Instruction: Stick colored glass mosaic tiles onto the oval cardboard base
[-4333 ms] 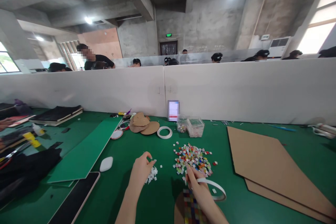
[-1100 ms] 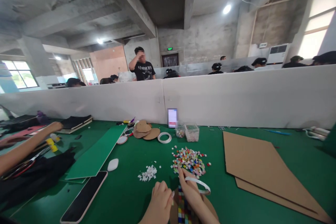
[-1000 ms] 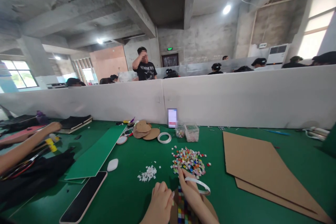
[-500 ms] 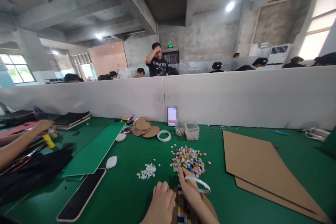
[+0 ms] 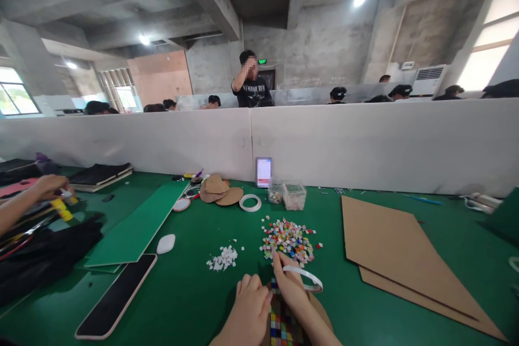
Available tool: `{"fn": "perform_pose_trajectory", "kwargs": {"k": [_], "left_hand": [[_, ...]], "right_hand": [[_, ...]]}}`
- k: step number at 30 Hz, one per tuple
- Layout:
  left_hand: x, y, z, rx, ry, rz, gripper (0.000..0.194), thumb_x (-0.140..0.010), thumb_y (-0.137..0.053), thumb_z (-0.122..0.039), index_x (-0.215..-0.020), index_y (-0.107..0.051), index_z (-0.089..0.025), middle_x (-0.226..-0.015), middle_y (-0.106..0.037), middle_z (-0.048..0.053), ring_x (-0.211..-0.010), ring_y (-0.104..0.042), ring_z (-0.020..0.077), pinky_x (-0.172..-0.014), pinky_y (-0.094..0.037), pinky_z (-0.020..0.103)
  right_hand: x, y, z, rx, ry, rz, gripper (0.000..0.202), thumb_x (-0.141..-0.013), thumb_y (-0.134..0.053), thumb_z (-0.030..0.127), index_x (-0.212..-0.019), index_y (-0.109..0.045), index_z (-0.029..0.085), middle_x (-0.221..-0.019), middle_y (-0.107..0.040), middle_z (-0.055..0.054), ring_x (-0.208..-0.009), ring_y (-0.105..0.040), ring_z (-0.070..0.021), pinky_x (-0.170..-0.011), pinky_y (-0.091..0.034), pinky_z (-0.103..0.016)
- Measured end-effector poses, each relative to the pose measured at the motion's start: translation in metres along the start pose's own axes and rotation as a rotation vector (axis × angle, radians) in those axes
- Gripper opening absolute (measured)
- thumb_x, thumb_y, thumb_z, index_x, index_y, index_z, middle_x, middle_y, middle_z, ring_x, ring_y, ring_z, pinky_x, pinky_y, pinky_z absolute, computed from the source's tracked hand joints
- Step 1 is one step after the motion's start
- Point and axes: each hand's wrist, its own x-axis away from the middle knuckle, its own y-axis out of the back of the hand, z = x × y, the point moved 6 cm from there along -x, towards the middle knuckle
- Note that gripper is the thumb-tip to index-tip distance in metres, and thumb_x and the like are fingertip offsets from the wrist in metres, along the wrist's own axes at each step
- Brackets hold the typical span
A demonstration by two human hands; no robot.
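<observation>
Colourful square tiles form a mosaic [image 5: 279,318] on a round brown cardboard base [image 5: 320,311] at the bottom centre, partly hidden by my hands and forearms. My left hand [image 5: 253,297] rests at its left edge, fingers curled in and thumb tip beside the tiles; anything in its grasp is hidden. Over the mosaic's right side, my right hand [image 5: 288,278] is closed with a white tape ring [image 5: 314,281] in it, the loop sticking out to the right. Its fingertips reach the near edge of a loose pile of coloured tiles [image 5: 290,239]. White paper bits [image 5: 223,258] lie to the left.
Brown cardboard sheets [image 5: 389,238] lie right; green boards [image 5: 138,227], a phone [image 5: 117,297] and a white case [image 5: 166,244] lie left. Clear tubs [image 5: 294,196], a roll [image 5: 250,203] and cardboard discs [image 5: 229,196] stand before the partition [image 5: 365,146]. Another person's hand [image 5: 52,186] is far left.
The view has shifted slightly, so the table things sit a little higher and further left. My hands keep nearly the same pose, the tape ring still in the right one.
</observation>
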Motion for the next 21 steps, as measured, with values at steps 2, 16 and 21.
{"fn": "perform_pose_trajectory", "kwargs": {"k": [2, 16, 21], "left_hand": [[0.0001, 0.0017, -0.0020, 0.006, 0.001, 0.004, 0.029, -0.090, -0.029, -0.020, -0.072, -0.051, -0.016, -0.088, -0.049, 0.004, -0.085, -0.041, 0.0182, -0.075, -0.033, 0.034], [0.0025, 0.0021, -0.0049, 0.045, 0.003, 0.007, 0.031, -0.092, -0.026, -0.023, -0.072, -0.050, -0.017, -0.087, -0.049, 0.003, -0.085, -0.041, 0.0179, -0.075, -0.032, 0.034], [0.0043, 0.0051, -0.0068, 0.047, -0.001, 0.017, 0.032, -0.091, -0.027, -0.023, -0.071, -0.050, -0.016, -0.086, -0.048, 0.003, -0.084, -0.041, 0.0175, -0.075, -0.032, 0.034]], "right_hand": [[-0.0003, 0.0016, 0.0014, 0.009, -0.004, -0.006, 0.038, -0.079, -0.042, 0.047, -0.059, -0.063, 0.022, -0.057, -0.064, -0.004, -0.054, -0.059, -0.0193, -0.056, -0.050, -0.030], [-0.0001, -0.0017, -0.0029, 0.043, -0.001, -0.003, 0.042, -0.082, -0.037, 0.048, -0.062, -0.062, 0.020, -0.059, -0.065, -0.005, -0.053, -0.058, -0.0185, -0.055, -0.048, -0.029], [-0.0005, -0.0041, -0.0061, 0.061, 0.015, 0.014, 0.041, -0.083, -0.037, 0.046, -0.059, -0.059, 0.021, -0.058, -0.063, -0.004, -0.054, -0.057, -0.0182, -0.057, -0.047, -0.030]]}}
